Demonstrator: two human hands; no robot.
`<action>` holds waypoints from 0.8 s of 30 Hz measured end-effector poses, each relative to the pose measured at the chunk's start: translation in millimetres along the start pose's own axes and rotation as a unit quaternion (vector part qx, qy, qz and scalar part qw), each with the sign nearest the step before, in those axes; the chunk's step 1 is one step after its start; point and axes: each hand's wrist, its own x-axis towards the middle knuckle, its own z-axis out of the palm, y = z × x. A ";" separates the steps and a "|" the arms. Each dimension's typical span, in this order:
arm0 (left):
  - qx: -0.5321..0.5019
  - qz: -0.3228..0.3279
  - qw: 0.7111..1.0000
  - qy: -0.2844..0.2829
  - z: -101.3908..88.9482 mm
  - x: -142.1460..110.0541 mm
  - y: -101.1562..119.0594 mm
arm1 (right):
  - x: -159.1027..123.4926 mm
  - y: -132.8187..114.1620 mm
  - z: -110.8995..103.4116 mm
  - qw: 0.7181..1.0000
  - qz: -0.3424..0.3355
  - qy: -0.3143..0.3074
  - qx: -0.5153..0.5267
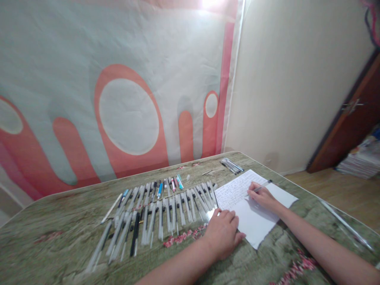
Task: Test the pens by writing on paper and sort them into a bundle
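A pen (267,183) with a dark end is pinched in my right hand (260,194), its tip side down at a white sheet of paper (258,221). Handwritten lines cover the upper left part of that sheet, and the rest of its visible surface is blank. Palm down, my left hand (223,232) lies at the sheet's left edge with its fingers stretched out, holding nothing. Just beyond its fingertips are clear-barrelled pens (190,206) with dark parts, set out in rows. What lies under the left palm is hidden.
Coloured pens, among them a blue one (160,190), lie behind the rows. A bundle of several pens (232,166) rests near the table's (59,213) far corner. A long clear strip (346,223) lies along the right edge. A patterned wall covering (130,114) rises behind; a brown door (353,114) stands right.
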 end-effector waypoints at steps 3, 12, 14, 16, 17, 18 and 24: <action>-0.005 0.002 1.000 0.007 1.5 -0.1 -0.6 | 0.1 -0.8 0.2 1.000 -0.008 -0.010 -0.002; -0.006 0.006 1.000 0.017 3.7 -0.1 -1.2 | 0.0 -1.0 -0.8 0.999 -0.017 -0.036 -0.011; -0.004 0.006 1.000 0.020 4.2 -0.1 -1.1 | 0.4 1.0 -0.2 0.999 -0.016 -0.033 -0.009; 0.000 0.007 1.000 0.020 4.3 0.0 -0.9 | 0.8 2.5 0.4 0.999 -0.014 -0.028 -0.005; 0.002 0.007 1.000 0.019 4.2 0.1 -0.9 | 0.9 2.9 0.5 1.000 -0.014 -0.023 -0.004; 0.005 0.008 1.000 0.017 4.0 0.3 -0.9 | 0.9 3.2 0.5 1.000 -0.012 -0.017 -0.001; 0.019 0.014 1.000 0.012 4.2 0.1 -1.3 | 6.0 0.7 2.0 0.995 0.069 0.014 0.069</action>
